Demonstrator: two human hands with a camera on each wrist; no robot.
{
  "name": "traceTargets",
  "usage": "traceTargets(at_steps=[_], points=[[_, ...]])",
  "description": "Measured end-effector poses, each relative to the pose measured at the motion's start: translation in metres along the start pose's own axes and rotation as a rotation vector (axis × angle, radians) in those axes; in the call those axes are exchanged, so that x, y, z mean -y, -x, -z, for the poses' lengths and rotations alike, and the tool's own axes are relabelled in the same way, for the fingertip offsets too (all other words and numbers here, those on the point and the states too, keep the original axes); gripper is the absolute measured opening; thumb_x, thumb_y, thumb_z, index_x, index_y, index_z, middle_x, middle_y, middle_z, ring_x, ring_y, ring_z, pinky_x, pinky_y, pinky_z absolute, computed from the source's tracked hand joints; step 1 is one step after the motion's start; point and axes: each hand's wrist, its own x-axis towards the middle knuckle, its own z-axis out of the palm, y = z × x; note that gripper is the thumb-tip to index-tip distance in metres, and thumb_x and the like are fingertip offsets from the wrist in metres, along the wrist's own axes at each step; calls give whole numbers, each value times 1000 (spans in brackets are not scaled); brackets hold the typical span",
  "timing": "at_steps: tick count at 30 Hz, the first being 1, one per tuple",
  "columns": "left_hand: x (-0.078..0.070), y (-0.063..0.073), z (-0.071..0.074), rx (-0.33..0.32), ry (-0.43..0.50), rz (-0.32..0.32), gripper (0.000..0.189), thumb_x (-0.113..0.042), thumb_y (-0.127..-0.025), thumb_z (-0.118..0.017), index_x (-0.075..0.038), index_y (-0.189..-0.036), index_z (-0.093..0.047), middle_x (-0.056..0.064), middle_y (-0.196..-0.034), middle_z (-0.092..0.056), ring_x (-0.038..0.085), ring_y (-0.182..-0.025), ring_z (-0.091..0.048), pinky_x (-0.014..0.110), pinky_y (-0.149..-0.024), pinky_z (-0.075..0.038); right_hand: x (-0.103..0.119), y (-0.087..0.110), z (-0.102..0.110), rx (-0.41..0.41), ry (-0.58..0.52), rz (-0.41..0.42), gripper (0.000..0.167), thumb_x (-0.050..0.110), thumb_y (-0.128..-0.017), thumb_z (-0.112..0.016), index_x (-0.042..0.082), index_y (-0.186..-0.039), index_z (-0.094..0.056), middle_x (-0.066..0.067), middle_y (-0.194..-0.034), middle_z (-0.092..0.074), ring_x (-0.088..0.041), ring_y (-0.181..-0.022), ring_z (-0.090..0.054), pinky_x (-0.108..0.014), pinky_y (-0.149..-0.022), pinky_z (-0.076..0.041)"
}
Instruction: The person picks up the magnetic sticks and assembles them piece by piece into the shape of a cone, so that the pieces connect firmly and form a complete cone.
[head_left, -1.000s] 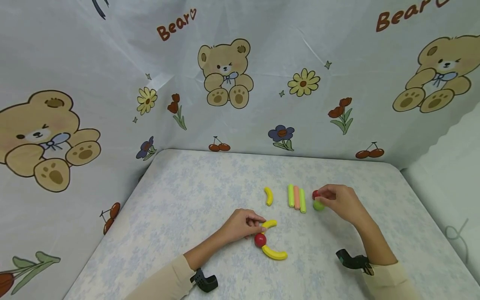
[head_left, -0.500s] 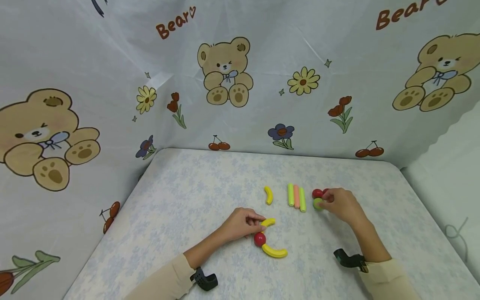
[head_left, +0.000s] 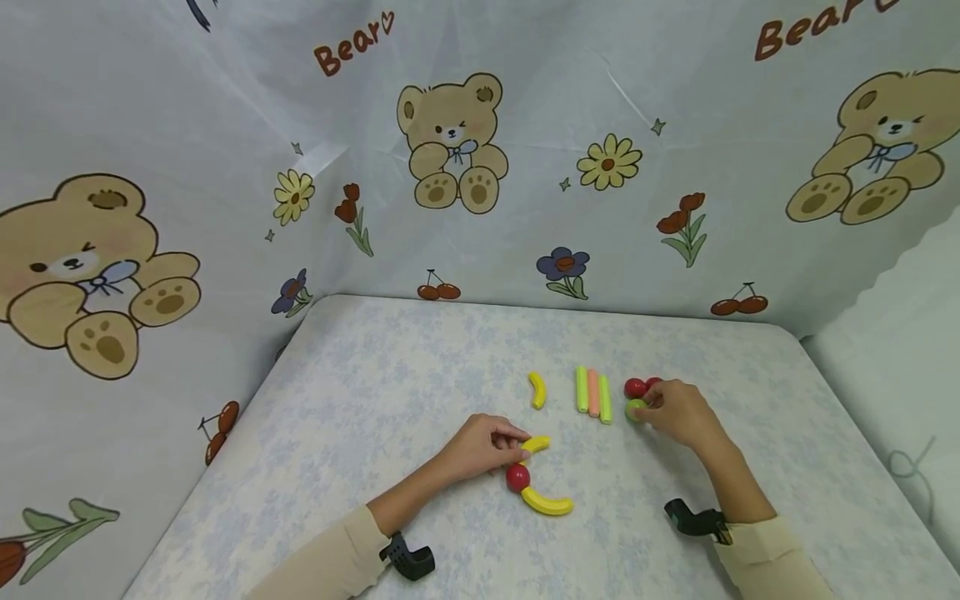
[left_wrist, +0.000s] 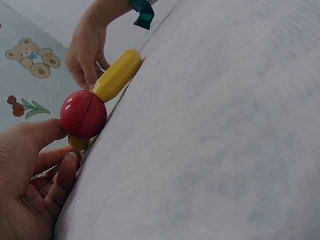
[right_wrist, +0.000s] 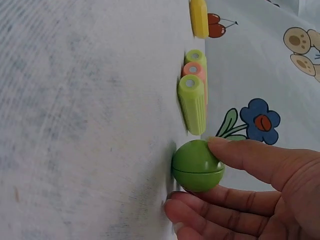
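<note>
My left hand (head_left: 486, 448) pinches a short yellow curved rod (head_left: 536, 443); its thumb lies close by a red ball (head_left: 517, 477). That ball joins the held rod to a second yellow curved rod (head_left: 547, 502), making an open C shape. In the left wrist view the red ball (left_wrist: 83, 114) hides most of the held rod. Over to the right, my right hand (head_left: 682, 412) holds a green ball (right_wrist: 198, 165) at the tabletop between thumb and fingers. Two red balls (head_left: 635, 387) sit just behind it, one partly covered by the fingers.
Two light green sticks (head_left: 582, 389) flank an orange stick (head_left: 593, 393), side by side between the hands. Left of them lies a loose yellow curved rod (head_left: 537, 390). A bear-print curtain (head_left: 450, 242) hangs behind the pale table (head_left: 390, 367).
My right hand has shifted slightly down and toward the front, uncovering a second red ball. The left hand and its yellow rod have barely moved.
</note>
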Motion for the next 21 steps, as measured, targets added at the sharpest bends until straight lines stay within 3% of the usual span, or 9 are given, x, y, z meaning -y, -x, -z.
traceTargets(at_steps=[12, 21], points=[[-3, -1, 1, 0, -3, 31, 23, -24, -89, -81, -14, -110, -80, -6, -82, -69, 8, -57, -59, 24, -46, -51, 11, 8, 7, 57, -116, 69, 36, 25, -89, -78, -6, -106, -69, -13, -94, -69, -17, -73, -66, -34, -65, -55], [-5, -1, 1, -2, 0, 36, 22, -21, -89, -81, -13, -110, -79, -5, -81, -69, 8, -58, -57, 23, -46, -50, 24, 11, -1, 131, -205, 234, 28, 15, -87, -81, -2, -107, -71, -4, -90, -68, -18, -83, -63, -30, -67, -55]])
